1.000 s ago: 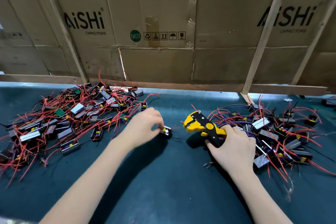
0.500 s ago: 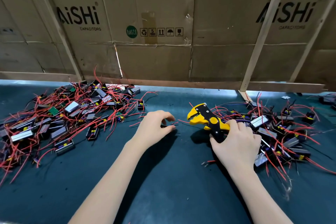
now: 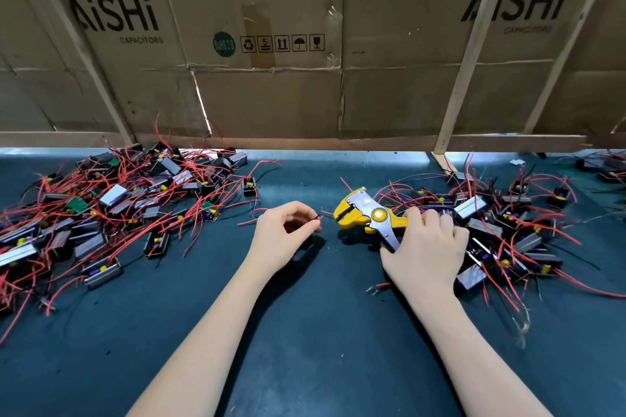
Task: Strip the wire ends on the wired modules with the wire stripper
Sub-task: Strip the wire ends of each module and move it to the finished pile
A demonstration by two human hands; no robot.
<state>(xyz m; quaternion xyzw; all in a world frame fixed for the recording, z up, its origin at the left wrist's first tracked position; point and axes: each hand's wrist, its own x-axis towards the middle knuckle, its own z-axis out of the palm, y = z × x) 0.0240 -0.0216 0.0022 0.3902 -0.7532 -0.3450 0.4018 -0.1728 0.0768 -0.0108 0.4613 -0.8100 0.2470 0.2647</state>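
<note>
Wire end (image 3: 318, 217) between left fingers (image 3: 310, 230)

Wire stripper (image 3: 369, 215): glossy yellow plastic, bare metal plate. Desk (image 3: 305, 332): matt dark-green mat. Backdrop: matt brown cardboard (image 3: 271, 95), raw wood battens (image 3: 467, 54).

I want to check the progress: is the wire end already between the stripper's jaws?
No, the wire end pinched by the left hand is apart from the stripper.
</note>
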